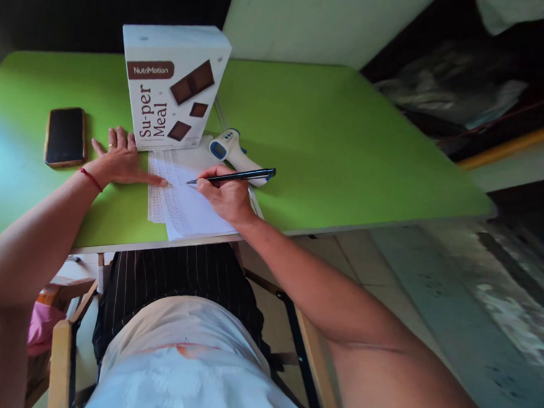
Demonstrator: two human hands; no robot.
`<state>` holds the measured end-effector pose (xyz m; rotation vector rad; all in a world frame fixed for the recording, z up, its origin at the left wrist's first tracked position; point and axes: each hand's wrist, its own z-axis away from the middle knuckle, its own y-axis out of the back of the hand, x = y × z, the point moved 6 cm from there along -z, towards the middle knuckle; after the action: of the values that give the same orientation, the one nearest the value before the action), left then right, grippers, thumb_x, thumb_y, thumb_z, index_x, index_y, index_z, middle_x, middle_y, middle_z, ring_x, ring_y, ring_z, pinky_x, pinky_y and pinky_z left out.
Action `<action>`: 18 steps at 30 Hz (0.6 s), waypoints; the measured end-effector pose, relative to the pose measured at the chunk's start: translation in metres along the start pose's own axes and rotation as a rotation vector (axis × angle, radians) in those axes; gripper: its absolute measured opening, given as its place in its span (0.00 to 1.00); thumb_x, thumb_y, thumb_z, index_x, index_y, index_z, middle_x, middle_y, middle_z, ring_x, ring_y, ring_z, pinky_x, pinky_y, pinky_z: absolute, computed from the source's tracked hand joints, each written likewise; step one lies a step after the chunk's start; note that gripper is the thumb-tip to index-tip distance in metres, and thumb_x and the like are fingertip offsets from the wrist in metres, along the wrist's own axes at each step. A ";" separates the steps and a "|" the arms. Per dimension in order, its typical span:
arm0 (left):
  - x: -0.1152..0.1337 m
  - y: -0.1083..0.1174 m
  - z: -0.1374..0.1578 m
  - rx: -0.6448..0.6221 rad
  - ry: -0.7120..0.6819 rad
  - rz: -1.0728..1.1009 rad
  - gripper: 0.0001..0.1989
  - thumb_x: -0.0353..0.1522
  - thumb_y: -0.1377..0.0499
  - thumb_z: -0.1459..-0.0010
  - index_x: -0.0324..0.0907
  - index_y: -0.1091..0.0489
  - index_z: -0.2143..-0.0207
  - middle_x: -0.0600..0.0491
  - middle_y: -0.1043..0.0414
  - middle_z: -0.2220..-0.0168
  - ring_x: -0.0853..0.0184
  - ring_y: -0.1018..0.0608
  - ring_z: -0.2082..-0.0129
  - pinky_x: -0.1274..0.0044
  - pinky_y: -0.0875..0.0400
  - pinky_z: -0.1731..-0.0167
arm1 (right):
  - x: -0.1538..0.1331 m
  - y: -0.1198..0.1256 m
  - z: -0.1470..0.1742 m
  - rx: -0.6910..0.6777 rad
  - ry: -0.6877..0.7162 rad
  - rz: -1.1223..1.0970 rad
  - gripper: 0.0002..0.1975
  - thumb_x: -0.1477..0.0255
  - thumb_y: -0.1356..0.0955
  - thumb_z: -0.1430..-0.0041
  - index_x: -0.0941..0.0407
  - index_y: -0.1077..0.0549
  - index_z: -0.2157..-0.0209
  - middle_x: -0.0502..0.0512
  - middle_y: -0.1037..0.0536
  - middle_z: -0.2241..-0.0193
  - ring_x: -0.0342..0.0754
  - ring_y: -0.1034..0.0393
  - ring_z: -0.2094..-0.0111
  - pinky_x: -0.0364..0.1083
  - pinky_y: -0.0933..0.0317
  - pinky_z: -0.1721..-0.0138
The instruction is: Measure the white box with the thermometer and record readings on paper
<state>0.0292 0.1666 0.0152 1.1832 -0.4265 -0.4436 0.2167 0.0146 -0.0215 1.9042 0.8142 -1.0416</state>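
Between the fingers of my right hand [226, 194] is a black pen [243, 174], its tip at the written part of a white sheet of paper [201, 214]. Rows of small handwriting cover the left side of the sheets; the lower right is blank. My left hand [121, 162] lies flat with fingers spread on the table, its thumb resting on the paper's left edge. Just behind the paper stands a white NutriMotion Su-per Meal box [175, 91], close to my left fingertips. A white and blue infrared thermometer [238, 155] lies beyond my right hand, partly hidden by the pen and hand.
A phone [66, 137] with a dark screen lies on the green table [332, 140], left of my left hand. A wall [312, 26] rises behind the table. Below the front edge are a chair's wooden armrests [60, 363]. Plastic bags [452, 86] sit at the far right.
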 end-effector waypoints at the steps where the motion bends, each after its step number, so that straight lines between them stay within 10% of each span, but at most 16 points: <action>1: 0.000 0.000 0.000 0.003 -0.004 0.003 0.86 0.76 0.37 0.55 0.33 0.77 0.18 0.27 0.81 0.17 0.24 0.73 0.19 0.32 0.72 0.27 | 0.000 0.000 0.000 -0.001 -0.002 0.006 0.06 0.66 0.27 0.42 0.51 0.26 0.70 0.45 0.27 0.76 0.46 0.31 0.72 0.46 0.31 0.67; 18: 0.000 0.001 0.001 -0.005 0.019 0.003 0.87 0.77 0.36 0.57 0.35 0.76 0.18 0.28 0.81 0.17 0.25 0.72 0.19 0.33 0.72 0.26 | -0.002 0.000 0.000 -0.007 0.006 0.037 0.10 0.60 0.28 0.43 0.50 0.28 0.71 0.47 0.27 0.76 0.47 0.34 0.73 0.47 0.33 0.68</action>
<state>0.0289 0.1662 0.0168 1.1811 -0.4107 -0.4308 0.2154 0.0141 -0.0196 1.9100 0.7821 -1.0099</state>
